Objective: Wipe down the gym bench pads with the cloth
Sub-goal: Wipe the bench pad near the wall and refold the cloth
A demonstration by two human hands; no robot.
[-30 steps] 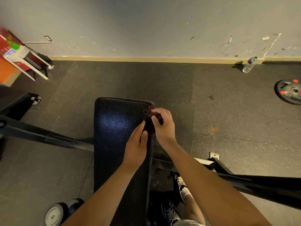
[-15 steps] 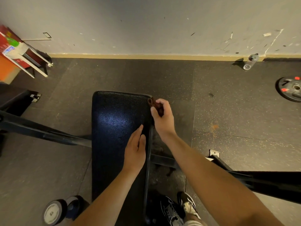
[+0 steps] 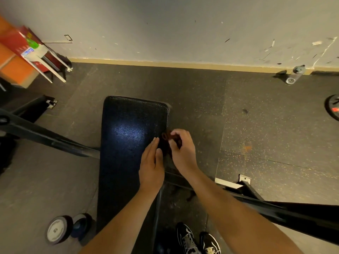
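Note:
A black padded gym bench (image 3: 128,136) runs away from me toward the wall, with a glare patch on its top. My left hand (image 3: 151,165) lies flat with straight fingers on the pad near its right edge. My right hand (image 3: 183,151) holds a small dark reddish-brown cloth (image 3: 165,139) bunched against the right side edge of the pad, a bit past the left hand's fingertips. Most of the cloth is hidden under my fingers.
Black frame bars (image 3: 55,142) cross on the left and right (image 3: 275,208) of the bench. Small weight plates (image 3: 58,230) lie on the floor at lower left, another plate (image 3: 333,109) at far right. A clear bottle (image 3: 295,75) stands by the wall. My shoes (image 3: 198,241) are below.
My right hand has slid the cloth back along the pad's right edge from the far corner toward me. The left hand stays flat on the pad.

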